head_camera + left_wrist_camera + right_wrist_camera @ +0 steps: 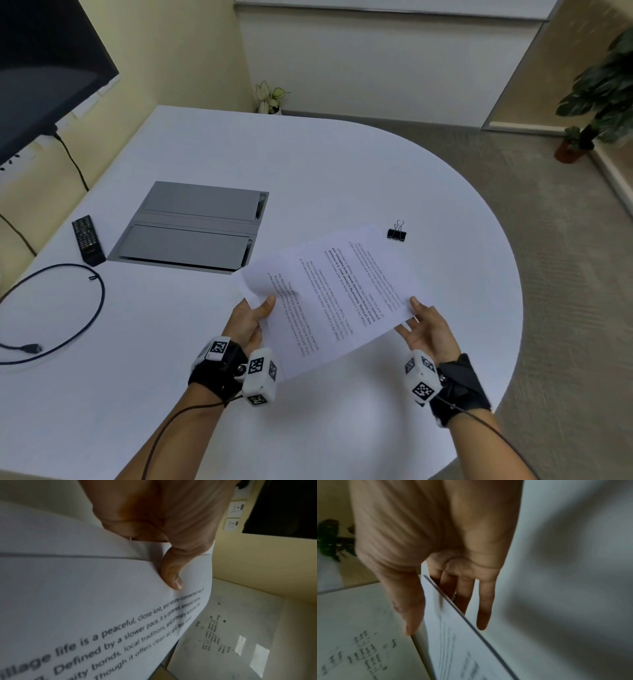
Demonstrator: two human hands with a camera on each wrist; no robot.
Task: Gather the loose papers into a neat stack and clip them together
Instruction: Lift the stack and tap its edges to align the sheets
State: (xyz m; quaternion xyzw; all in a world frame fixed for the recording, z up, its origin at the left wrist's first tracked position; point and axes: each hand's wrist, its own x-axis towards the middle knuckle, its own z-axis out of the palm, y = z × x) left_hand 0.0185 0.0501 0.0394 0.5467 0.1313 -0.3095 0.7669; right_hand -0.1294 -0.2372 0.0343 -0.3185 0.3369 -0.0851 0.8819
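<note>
A black screen (44, 68) is mounted on the wall left of the white table (171, 342), with a dark cable (72, 164) hanging from it. On the table, left of the papers (329, 294), a looped black cable (68, 308) is laid, and beyond it a black remote control (88, 240) is seen. A grey hatch panel (195, 226) is set flush into the tabletop between the remote control and the papers.

The papers are held above the table, printed side up, slightly tilted. Their left corner is pinched by the left hand (251, 320): in the left wrist view the thumb (171, 573) is pressed on top of the sheet and the fingers are curled underneath, where more than one sheet edge is visible. Their right corner is gripped by the right hand (426, 330); in the right wrist view the thumb (409, 608) lies on one face and the fingers (485, 601) are stretched along the other, the sheet edge caught between them.

A black binder clip (396, 233) is left on the table just beyond the far right corner of the papers, not touching them. A small potted plant (270, 97) stands on the floor behind the table, and a larger plant (603, 99) is placed well to the right of the papers.
</note>
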